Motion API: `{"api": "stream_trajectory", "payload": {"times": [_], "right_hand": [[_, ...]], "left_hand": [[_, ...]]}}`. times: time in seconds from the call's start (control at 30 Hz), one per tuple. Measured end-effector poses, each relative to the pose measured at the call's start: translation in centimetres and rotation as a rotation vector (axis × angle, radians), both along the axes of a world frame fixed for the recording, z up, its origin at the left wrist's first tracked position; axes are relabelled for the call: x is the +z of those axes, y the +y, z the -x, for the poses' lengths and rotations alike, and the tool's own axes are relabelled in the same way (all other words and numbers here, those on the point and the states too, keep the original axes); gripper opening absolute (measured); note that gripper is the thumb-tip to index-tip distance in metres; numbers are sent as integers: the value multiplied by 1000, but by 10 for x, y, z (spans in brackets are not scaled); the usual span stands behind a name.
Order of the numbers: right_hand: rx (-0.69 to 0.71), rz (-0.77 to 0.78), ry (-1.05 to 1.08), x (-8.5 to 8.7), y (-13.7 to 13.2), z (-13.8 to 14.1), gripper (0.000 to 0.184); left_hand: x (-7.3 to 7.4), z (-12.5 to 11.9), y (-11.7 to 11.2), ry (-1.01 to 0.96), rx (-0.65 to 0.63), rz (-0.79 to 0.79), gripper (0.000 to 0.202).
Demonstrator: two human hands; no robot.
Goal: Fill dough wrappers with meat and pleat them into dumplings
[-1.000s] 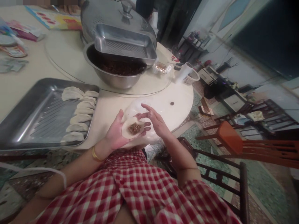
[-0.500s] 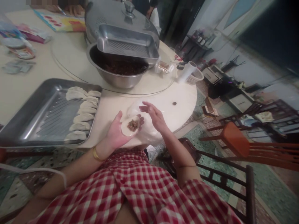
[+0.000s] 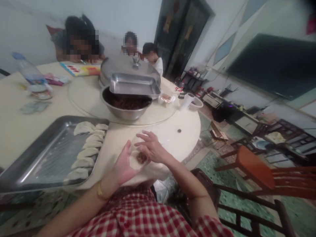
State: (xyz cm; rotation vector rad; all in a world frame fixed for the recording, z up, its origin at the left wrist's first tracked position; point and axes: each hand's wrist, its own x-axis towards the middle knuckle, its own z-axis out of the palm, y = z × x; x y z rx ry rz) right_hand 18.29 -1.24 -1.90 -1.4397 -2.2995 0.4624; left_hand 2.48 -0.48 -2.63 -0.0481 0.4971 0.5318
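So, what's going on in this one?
A person seated at a round table cups a filled dumpling wrapper in the left hand. The right hand rests on its far edge, fingers spread. A metal tray on the left holds a row of folded dumplings. A bowl of dark filling sits beyond. Other people sit at the far side.

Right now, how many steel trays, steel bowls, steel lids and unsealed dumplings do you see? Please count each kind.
Steel trays: 2, the large tray and the small tray
Steel bowl: 1
Steel lid: 1
Unsealed dumpling: 1, in the left hand
Total: 5
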Motion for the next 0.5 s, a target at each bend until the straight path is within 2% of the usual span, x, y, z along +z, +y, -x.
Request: {"api": "stream_trajectory", "payload": {"times": [0.13,0.23,0.33,0.4,0.5], "right_hand": [[66,-101,-94,11,1,10,39],[52,-230,-131,11,-5,18,41],[96,-356,-136,8,-14,25,44],[93,-450,-90,9,-22,24,46],[-45,-565,125,11,-37,14,44]], "left_hand": [[2,6,1,-53,1,-39,49],[1,11,2,-93,25,-28,49],[-2,15,5,-148,35,-39,53],[-3,19,8,-170,53,-43,59],[2,24,10,-134,122,-53,60]]}}
